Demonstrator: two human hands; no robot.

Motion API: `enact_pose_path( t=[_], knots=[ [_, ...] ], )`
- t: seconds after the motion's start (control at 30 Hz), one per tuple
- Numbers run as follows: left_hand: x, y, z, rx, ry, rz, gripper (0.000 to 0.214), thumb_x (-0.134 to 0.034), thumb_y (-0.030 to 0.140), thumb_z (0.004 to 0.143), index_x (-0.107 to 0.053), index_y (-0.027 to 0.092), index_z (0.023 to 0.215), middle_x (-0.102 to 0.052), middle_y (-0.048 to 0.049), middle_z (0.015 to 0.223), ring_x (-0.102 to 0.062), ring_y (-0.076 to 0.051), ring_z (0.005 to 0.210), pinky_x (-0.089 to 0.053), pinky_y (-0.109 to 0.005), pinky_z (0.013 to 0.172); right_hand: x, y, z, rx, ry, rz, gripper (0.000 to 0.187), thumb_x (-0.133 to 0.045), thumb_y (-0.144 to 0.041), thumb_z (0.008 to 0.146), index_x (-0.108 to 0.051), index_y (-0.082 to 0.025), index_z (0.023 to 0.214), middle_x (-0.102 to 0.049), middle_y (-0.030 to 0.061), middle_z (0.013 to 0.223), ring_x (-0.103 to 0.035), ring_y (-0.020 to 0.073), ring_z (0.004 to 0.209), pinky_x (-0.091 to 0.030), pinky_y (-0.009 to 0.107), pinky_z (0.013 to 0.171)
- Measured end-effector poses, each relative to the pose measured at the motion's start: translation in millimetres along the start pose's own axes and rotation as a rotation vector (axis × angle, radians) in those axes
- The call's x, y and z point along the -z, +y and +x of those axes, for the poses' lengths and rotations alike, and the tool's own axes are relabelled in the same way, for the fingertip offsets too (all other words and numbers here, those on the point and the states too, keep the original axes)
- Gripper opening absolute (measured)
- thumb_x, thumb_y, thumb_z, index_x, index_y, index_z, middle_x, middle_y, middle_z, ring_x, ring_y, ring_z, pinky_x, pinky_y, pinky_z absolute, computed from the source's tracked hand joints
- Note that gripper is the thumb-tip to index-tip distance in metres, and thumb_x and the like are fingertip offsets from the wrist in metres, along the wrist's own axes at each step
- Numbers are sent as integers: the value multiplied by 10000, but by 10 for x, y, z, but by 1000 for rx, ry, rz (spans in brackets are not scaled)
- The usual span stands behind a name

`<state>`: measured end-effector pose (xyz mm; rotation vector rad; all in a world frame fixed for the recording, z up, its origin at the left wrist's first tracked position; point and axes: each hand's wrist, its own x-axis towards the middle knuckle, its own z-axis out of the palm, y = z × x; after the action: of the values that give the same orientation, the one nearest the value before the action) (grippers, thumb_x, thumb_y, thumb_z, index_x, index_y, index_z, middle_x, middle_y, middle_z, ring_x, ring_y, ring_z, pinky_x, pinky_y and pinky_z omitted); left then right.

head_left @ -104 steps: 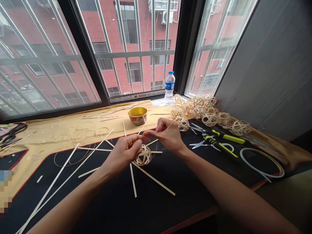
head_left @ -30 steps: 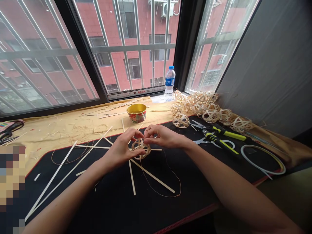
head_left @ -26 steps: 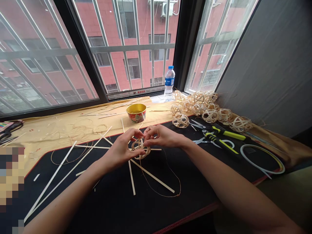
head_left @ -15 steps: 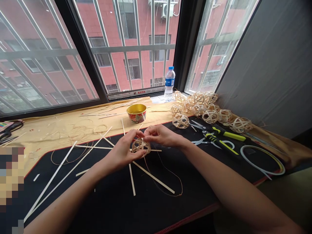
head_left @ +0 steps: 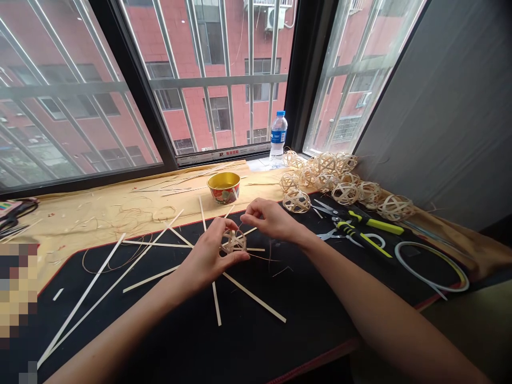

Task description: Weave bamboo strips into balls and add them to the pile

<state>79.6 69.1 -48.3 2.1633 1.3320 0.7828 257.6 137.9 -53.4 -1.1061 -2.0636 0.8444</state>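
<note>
A tan-covered ledge [head_left: 260, 193] holds a bowl [head_left: 224, 188], woven balls [head_left: 345, 193] and a black mat [head_left: 168, 336] bearing pale strips [head_left: 255, 297] and pliers [head_left: 366, 239].

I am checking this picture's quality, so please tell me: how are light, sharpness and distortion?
Head view: daylight comes through the window while the right wall is dim; head view: the thin strand right of the woven ball is faint, perhaps motion-blurred; head view: the right forearm looks stretched toward the lower right corner.

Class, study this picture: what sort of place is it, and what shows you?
Probably a small handicraft spot by a window, perhaps in a home. The left hand holds an openwork ball, more woven balls are heaped at the right, and long pale strips lie on the black mat.
</note>
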Motion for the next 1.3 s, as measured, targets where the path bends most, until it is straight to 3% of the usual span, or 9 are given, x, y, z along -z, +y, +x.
enact_pose_path(
  t=[0.17, 0.4, 0.57, 0.67, 0.8, 0.9, 1.0, 1.13, 1.3],
  knots=[
    [-2, -36, 16, -66, 15, 80, 214, -650, 251, 775, -503, 202, 922, -575, -34, 958, -573, -193, 893, -471, -333, 790, 174, 34, 9, -141, 57, -5, 296, -525, -266, 856, -618, -127, 611, -620, 10, 566, -500, 80, 486, -356, 186, 463],
    [-5, -68, 21, -88, 8, 97, 220, -640, 219, 786, -500, 195, 954, -580, -41, 1000, -577, -195, 934, -464, -321, 808, 317, 43, 13, -337, 207, -143, 312, -453, -250, 897, -653, -117, 697, -730, 82, 752, -631, 104, 560, -454, 182, 518],
    [-2, -54, 19, -94, -5, 90, 162, -602, 220, 805, -509, 193, 936, -589, -56, 1011, -578, -204, 954, -466, -328, 816, 418, 32, 2, -522, 357, -451, 249, -486, -206, 879, -690, -86, 803, -715, 190, 860, -665, 290, 946, -476, 363, 822],
    [6, -38, 24, -102, -5, 85, 114, -573, 226, 819, -519, 193, 914, -590, -62, 1004, -574, -206, 958, -469, -332, 820, 445, 46, -7, -585, 337, -555, 166, -552, -106, 815, -700, -54, 868, -676, 275, 971, -614, 371, 1061, -448, 436, 864],
    [14, -24, 27, -134, -15, 66, 66, -565, 227, 828, -542, 198, 883, -593, -65, 1014, -568, -207, 994, -461, -336, 862, 396, 33, -14, -408, 203, -529, 214, -546, -71, 819, -708, -102, 954, -683, 221, 1043, -616, 319, 1068, -437, 395, 899],
    [9, -29, 22, -154, -15, 51, 37, -553, 215, 838, -559, 204, 872, -587, -65, 1038, -567, -204, 1017, -458, -332, 883, 246, 31, -5, -106, 45, -360, 258, -485, -145, 897, -682, -202, 1053, -691, 74, 1110, -627, 181, 1042, -441, 267, 906],
    [2, -36, 14, -170, -19, 43, 51, -542, 195, 843, -583, 209, 871, -565, -58, 1060, -569, -188, 1013, -455, -319, 901, 46, 93, 14, 155, -156, -119, 280, -428, -158, 921, -656, -165, 1082, -685, 65, 1113, -620, 149, 1024, -441, 250, 895],
    [2, -39, 4, -173, -28, 33, 51, -547, 197, 847, -593, 209, 862, -553, -53, 1063, -569, -180, 1013, -454, -311, 905, -90, 212, 36, 155, -246, -93, 243, -452, -170, 896, -672, -113, 983, -702, 49, 852, -617, 134, 768, -451, 230, 721],
    [5, -48, -1, -163, -34, 38, 105, -619, 264, 823, -584, 204, 901, -568, -59, 1059, -562, -202, 1026, -455, -337, 896, 18, 213, 36, 64, -183, -135, 234, -501, -244, 870, -657, -115, 754, -643, 21, 673, -549, 117, 637, -380, 211, 585]
  ],
)
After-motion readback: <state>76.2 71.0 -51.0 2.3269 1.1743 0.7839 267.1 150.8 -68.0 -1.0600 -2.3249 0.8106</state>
